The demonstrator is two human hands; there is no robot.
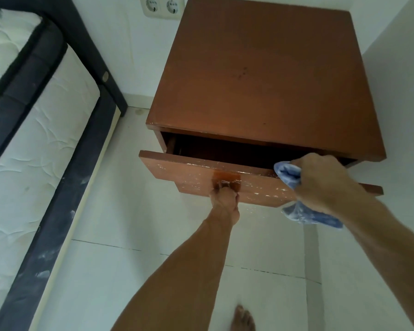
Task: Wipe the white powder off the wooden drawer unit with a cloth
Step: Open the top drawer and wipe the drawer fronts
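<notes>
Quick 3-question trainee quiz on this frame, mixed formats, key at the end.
1. True or false: the drawer is pulled open.
2. Which hand holds the blue cloth?
3. The left hand grips: A) the drawer handle; B) the blue cloth; C) nothing.
Key: 1 true; 2 the right hand; 3 A.

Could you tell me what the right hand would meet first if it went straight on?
The right hand, cloth leading, would likely meet the drawer front near its top edge; depth is unclear.
</notes>
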